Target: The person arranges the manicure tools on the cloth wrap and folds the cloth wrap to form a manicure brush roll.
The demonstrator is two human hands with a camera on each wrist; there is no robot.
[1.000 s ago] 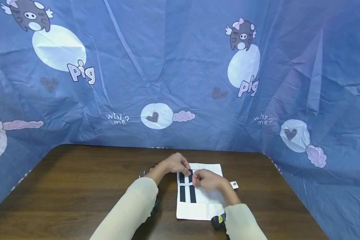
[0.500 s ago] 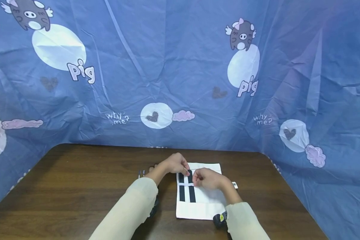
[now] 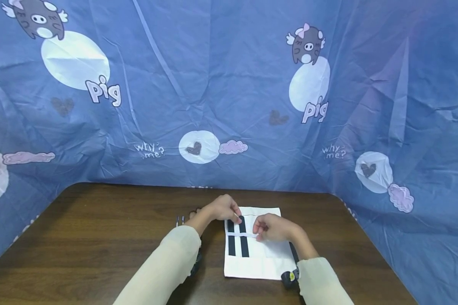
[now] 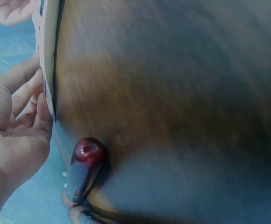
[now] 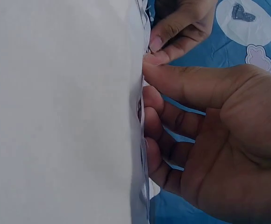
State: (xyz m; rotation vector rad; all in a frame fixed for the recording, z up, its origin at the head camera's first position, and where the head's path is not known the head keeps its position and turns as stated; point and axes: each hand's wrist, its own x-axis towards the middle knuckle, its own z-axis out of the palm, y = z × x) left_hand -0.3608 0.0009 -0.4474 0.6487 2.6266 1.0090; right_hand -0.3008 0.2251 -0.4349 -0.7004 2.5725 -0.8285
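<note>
A white fabric roll-up organizer (image 3: 257,267) lies flat on the table. Two long black strips (image 3: 244,247) lie on its left half, crossed by a white elastic band (image 3: 248,234). My left hand (image 3: 222,207) pinches at the upper end of the second black strip with thumb and fingertips. To the right, my right hand (image 3: 275,227) has curled fingers, thumb and forefinger meeting at the band. In the right wrist view, the right hand's fingertips (image 5: 152,100) are against the organizer's upper face; what lies between them is partly hidden.
Left of the organizer, two slim sticks with blue tips (image 3: 180,220) stick out beyond the left forearm. A glossy dark red rounded end (image 4: 89,151) and nearby bristles show in the left wrist view. Blue patterned sheeting (image 3: 213,97) hangs behind the brown table (image 3: 118,237).
My right hand has moved a little right along the elastic band, away from the second black strip. My left hand has stayed at that strip's upper end.
</note>
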